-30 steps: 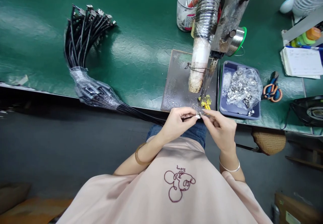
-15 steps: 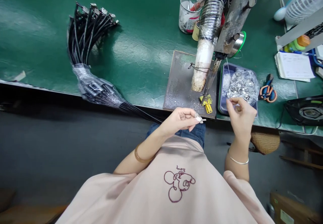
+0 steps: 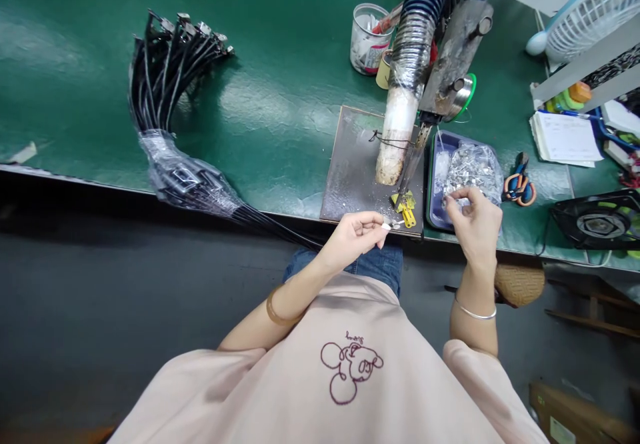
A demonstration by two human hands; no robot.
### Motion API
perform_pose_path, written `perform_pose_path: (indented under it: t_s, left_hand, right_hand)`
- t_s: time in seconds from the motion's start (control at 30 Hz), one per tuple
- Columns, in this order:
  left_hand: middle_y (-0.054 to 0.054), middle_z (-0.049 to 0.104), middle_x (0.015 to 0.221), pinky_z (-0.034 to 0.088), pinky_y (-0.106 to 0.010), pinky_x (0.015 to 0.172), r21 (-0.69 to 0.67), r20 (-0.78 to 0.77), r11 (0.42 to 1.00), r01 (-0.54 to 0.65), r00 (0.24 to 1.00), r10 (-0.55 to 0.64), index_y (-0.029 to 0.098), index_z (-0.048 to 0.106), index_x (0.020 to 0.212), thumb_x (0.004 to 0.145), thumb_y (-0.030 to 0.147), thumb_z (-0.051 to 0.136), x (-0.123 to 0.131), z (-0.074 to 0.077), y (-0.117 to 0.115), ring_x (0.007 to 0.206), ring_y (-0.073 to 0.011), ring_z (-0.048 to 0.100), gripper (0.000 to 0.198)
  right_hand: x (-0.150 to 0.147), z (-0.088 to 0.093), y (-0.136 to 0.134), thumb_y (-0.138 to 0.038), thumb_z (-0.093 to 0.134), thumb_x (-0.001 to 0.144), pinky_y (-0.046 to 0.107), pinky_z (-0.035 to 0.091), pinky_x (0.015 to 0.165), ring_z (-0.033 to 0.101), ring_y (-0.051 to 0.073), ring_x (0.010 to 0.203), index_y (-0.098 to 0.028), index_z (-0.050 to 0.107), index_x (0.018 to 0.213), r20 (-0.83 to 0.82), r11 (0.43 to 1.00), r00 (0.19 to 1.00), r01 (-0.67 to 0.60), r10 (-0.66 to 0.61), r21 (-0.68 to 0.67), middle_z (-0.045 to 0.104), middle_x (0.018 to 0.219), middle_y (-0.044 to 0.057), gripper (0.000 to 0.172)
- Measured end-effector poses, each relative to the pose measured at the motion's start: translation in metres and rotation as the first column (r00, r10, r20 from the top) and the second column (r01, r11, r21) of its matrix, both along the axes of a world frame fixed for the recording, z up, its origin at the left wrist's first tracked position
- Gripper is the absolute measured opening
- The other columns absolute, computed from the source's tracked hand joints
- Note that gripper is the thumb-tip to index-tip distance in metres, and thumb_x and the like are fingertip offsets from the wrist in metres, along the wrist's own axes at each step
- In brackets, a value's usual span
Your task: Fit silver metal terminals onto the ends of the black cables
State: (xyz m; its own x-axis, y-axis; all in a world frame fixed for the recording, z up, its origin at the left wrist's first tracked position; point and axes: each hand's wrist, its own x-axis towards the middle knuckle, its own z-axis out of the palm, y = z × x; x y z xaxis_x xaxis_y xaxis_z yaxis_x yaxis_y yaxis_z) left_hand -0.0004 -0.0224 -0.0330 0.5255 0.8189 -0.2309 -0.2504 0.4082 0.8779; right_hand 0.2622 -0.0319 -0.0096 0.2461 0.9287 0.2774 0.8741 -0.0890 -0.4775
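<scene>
My left hand point(image 3: 357, 234) is closed in a pinch at the bench's front edge. From its fingertips juts a small pale piece with a thin tip point(image 3: 396, 225), too small to name. That tip is just beside the yellow clip point(image 3: 407, 212), which sits below the soldering iron tip point(image 3: 411, 164). My right hand point(image 3: 475, 221) pinches thumb and forefinger together over the front of a blue tray point(image 3: 436, 214). Whatever it holds is too small to make out. Inside the tray lies a clear bag of small metal parts point(image 3: 473, 167).
A bundle of black cables point(image 3: 160, 84) in plastic wrap point(image 3: 187, 181) trails toward my lap. Above the dark board point(image 3: 350, 164) hangs a fume hose point(image 3: 400, 111). Near it are a solder spool point(image 3: 461, 97) and a tub point(image 3: 367, 41). Cutters point(image 3: 520, 184), a notepad point(image 3: 567, 137) and fans lie rightward.
My left hand has brought the small piece up over the board's front edge, closer to the yellow clip. My right hand stays pinched by the tray. The view has shifted slightly.
</scene>
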Motion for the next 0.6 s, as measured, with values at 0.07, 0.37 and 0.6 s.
perform_pose_path:
  t_s: [0.07,0.37,0.6]
  left_hand:
    - [0.003,0.058,0.057,0.029,-0.018,0.042,0.031,-0.053,0.998,-0.054,0.997,0.056,0.014,0.061,0.073,0.081,0.036,0.075,0.003,0.0,-0.001,0.043,-0.0036,0.04,0.027]
    - [0.005,0.05,0.06,0.041,-0.018,0.052,0.291,-0.183,0.94,-0.18,0.954,0.239,0.017,0.057,0.075,0.087,0.027,0.068,0.012,-0.003,-0.011,0.052,-0.0067,0.047,0.019]
    - [0.004,0.049,0.064,0.039,-0.02,0.056,0.431,-0.263,0.887,-0.167,0.917,0.3,0.017,0.056,0.074,0.088,0.022,0.066,0.013,-0.006,-0.015,0.056,-0.0069,0.042,0.018]
  right_hand:
    - [-0.011,0.002,-0.011,-0.031,0.07,0.088,0.026,0.027,0.05,0.033,0.007,0.045,-0.02,0.067,0.085,-0.209,0.99,0.977,0.076,-0.05,0.118,0.056,0.062,-0.005,0.012]
    - [-0.079,-0.007,-0.037,-0.034,0.067,0.093,0.024,0.05,0.061,0.065,0.014,0.074,-0.02,0.072,0.085,-0.589,0.983,0.789,-0.177,0.175,0.055,0.07,0.085,0.003,0.017]
    - [-0.088,-0.011,-0.035,-0.034,0.058,0.099,0.025,0.046,0.062,0.06,0.013,0.07,-0.02,0.066,0.08,-0.555,0.973,0.801,-0.217,0.223,0.079,0.065,0.08,0.002,0.025]
